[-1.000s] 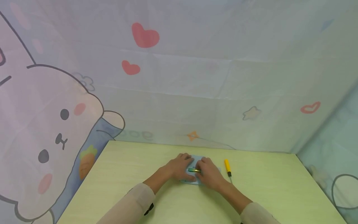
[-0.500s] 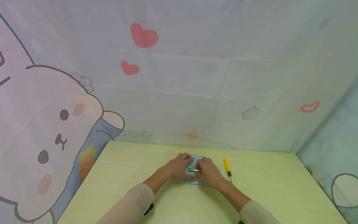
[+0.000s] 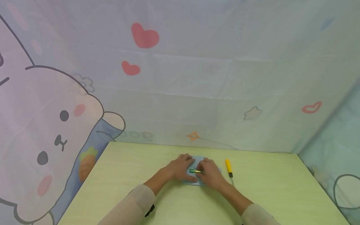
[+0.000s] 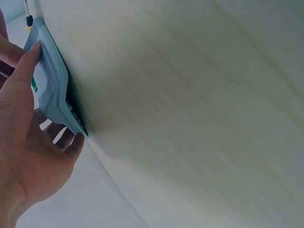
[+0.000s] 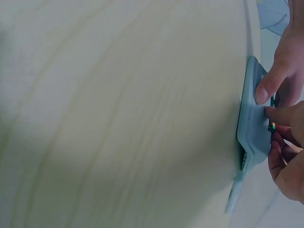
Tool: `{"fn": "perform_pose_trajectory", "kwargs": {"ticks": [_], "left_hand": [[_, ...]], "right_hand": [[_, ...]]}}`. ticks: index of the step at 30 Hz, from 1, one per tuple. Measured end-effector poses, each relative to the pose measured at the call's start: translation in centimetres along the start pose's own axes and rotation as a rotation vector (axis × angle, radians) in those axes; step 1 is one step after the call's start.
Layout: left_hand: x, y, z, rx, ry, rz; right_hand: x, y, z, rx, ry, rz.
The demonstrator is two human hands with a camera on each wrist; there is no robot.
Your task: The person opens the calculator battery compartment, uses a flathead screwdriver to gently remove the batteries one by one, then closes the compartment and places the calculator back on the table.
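Note:
A light blue, flat plastic device with rounded corners lies on the table under both hands. My left hand grips it at its left side, thumb along the near edge and fingers at the far edge; the left wrist view shows the thumb on the device's shell. A green and gold cylindrical battery lies across the middle of the device. My right hand pinches the battery's right end, which the fingers hide in the head view. In the right wrist view, the battery's end shows between the fingertips.
A screwdriver with a yellow handle and black collar lies right of the right hand, shaft toward the person. The pale wooden table ends at a printed cloth backdrop behind and at the sides.
Almost nothing differs. Both hands keep their places on the device and battery, with only slight shifts of the right hand's fingers.

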State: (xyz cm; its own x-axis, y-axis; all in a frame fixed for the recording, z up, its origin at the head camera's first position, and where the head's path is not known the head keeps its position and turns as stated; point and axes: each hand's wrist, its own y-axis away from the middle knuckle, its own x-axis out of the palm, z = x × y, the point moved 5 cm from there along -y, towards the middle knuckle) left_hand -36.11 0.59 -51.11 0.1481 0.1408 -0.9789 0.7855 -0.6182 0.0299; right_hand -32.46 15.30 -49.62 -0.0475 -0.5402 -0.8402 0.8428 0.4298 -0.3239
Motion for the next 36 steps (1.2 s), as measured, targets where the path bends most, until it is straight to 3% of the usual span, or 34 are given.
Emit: {"fn": "perform_pose_trajectory", "kwargs": {"ticks": [9, 20, 36], "left_hand": [[-0.05, 0.29, -0.17, 0.005, 0.003, -0.002], [-0.01, 0.42, -0.15, -0.001, 0.005, 0.003], [0.28, 0.64, -0.05, -0.01, 0.004, 0.02]], "right_hand": [[-0.1, 0.54, -0.07, 0.027, 0.011, -0.026], [-0.35, 0.19, -0.04, 0.008, 0.005, 0.035], [0.14, 0.61, 0.3, -0.109, 0.126, 0.027]]}}
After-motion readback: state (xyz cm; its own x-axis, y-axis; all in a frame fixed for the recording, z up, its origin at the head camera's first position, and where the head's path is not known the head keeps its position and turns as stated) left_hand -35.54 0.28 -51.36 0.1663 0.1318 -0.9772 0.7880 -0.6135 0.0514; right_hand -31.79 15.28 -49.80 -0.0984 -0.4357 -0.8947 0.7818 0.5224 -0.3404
